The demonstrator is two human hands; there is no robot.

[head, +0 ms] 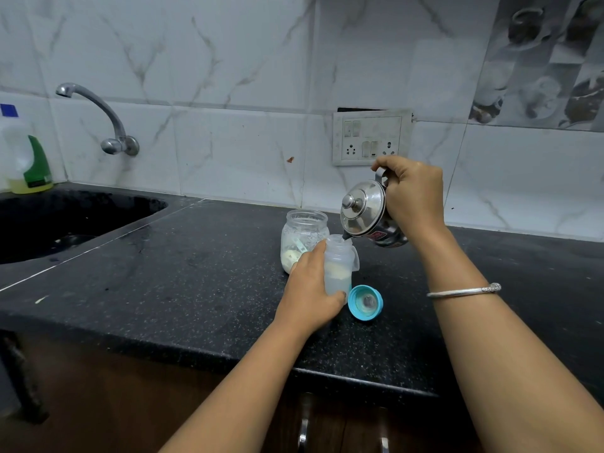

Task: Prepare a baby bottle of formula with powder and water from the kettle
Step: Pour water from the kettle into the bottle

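Observation:
A clear baby bottle (340,266) stands upright on the black counter, holding pale powder and some water. My left hand (310,289) is wrapped around its side. My right hand (411,194) grips the handle of a small steel kettle (367,214), tilted left with its spout over the bottle's open mouth. Behind the bottle stands an open glass jar (302,233) with formula powder and a scoop inside. The bottle's teal cap with nipple (365,302) lies on the counter just right of the bottle.
A black sink (65,220) is set in the counter (179,273) at left under a wall tap (104,122). A dish-soap bottle (26,158) stands at the far left. A socket panel (371,137) is on the tiled wall. Cabinet handles (304,426) show below the counter edge.

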